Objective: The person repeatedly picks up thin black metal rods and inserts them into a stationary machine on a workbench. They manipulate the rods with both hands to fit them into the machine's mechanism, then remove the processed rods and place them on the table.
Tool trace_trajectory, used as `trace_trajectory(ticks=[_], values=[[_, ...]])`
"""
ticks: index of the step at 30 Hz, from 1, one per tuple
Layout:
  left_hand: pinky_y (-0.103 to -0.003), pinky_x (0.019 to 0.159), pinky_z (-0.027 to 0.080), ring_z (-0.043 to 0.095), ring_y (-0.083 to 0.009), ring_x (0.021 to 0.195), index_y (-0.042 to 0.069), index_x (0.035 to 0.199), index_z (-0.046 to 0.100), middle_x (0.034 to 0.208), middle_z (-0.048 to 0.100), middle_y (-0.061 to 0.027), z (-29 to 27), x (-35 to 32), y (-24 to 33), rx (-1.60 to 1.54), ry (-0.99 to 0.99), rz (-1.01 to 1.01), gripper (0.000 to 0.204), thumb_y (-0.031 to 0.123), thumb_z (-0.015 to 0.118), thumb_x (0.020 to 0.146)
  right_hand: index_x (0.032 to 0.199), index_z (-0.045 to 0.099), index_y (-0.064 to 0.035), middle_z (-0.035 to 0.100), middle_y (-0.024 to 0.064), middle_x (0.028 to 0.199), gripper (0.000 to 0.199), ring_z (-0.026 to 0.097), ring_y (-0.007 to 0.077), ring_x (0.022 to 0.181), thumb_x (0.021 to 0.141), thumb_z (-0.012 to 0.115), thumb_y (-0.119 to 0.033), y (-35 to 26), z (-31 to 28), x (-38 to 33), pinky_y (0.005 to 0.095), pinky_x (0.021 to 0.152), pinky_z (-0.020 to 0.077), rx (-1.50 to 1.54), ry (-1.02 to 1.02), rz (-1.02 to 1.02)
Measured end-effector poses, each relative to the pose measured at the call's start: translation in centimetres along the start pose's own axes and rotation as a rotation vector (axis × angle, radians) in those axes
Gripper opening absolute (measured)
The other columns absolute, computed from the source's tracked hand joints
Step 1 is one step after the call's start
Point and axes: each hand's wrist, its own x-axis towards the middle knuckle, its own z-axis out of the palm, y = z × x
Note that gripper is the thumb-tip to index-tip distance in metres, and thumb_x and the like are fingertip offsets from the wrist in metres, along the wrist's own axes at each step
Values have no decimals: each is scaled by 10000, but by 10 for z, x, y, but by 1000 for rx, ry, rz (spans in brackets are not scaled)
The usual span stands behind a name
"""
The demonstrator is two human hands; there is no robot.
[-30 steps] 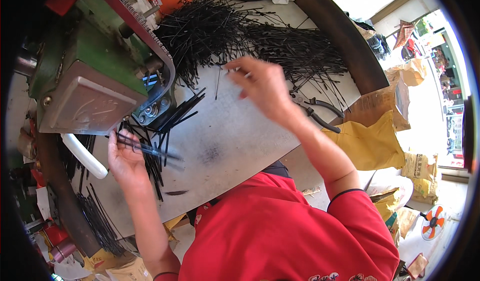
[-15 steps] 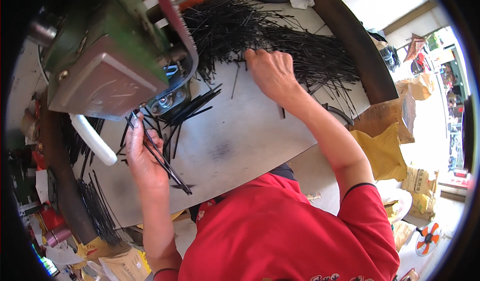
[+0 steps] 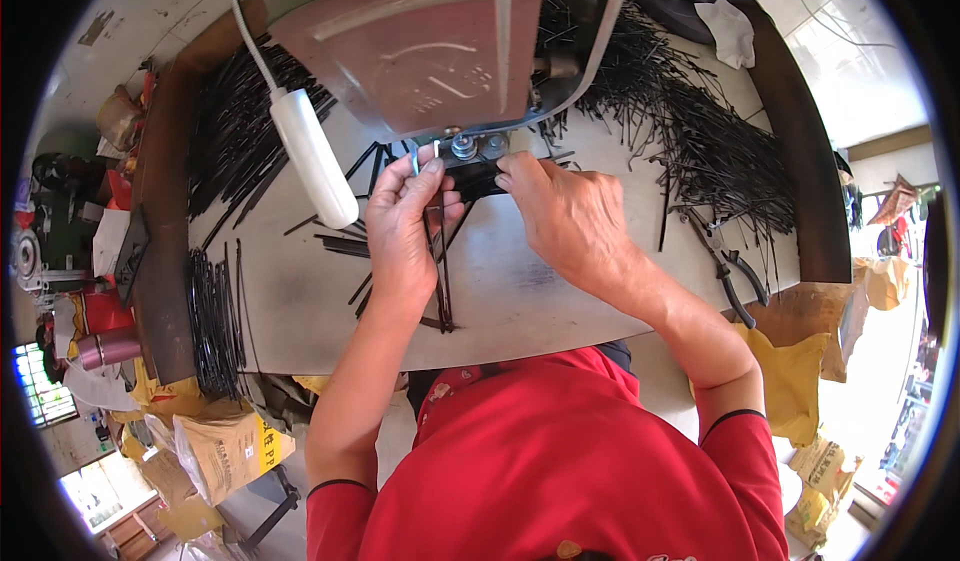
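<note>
My left hand [image 3: 402, 246] is closed around a few thin black rods [image 3: 444, 291], which hang down past its palm toward the table's front edge. Its fingertips are right below the machine's reddish-brown front cover [image 3: 420, 51], by two bolts [image 3: 478, 147]. Just right of it, my right hand [image 3: 575, 216] has its thumb and fingers pinched together at the same spot. What it grips is hidden against a dark bundle of rods [image 3: 474, 178] under the machine. A white handle [image 3: 312, 159] hangs left of my left hand.
Heaps of black rods lie at the back right [image 3: 720, 131] and back left [image 3: 240, 131] of the metal table [image 3: 560, 306]; a neat bundle [image 3: 213, 311] is at the left edge. Pliers [image 3: 722, 261] rest at the right. Raised brown borders [image 3: 800, 151] flank the table.
My right hand has left the rod heap at the back and come beside my left hand under the machine. The view has turned, so the machine appears farther right.
</note>
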Motion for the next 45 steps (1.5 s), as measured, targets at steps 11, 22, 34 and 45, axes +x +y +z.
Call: trace_trajectory(ticks=[11, 22, 34, 45], values=[[-194, 556, 465, 565, -66, 639, 30, 1045, 612, 790, 606, -4, 9, 7, -2, 106, -45, 45, 196, 99, 641, 864, 901, 567, 32, 534, 62, 538, 209, 504, 115, 465, 929, 524, -170, -9, 31, 22, 284, 469, 410, 991, -16, 475], [-202, 563, 468, 577, -80, 633, 29, 1040, 599, 797, 627, -23, 6, 9, -1, 57, -104, 5, 186, 109, 632, 875, 918, 578, 47, 552, 51, 607, 212, 488, 95, 481, 937, 511, -153, -11, 31, 26, 264, 465, 407, 1155, -23, 514], [-210, 552, 471, 580, -91, 632, 22, 1016, 592, 796, 631, -35, 10, 11, 2, 11, -101, -21, 168, 86, 634, 866, 935, 588, 56, 571, 46, 673, 207, 486, 73, 499, 927, 541, -146, -11, 31, 29, 236, 452, 389, 1350, -22, 557], [-239, 622, 463, 605, -132, 677, 48, 963, 507, 811, 635, -62, 2, -5, -6, 64, -157, -49, 184, 130, 632, 855, 982, 595, 20, 566, 40, 667, 241, 453, 66, 466, 927, 548, -210, -2, 19, 16, 215, 397, 314, 1251, -209, 646]])
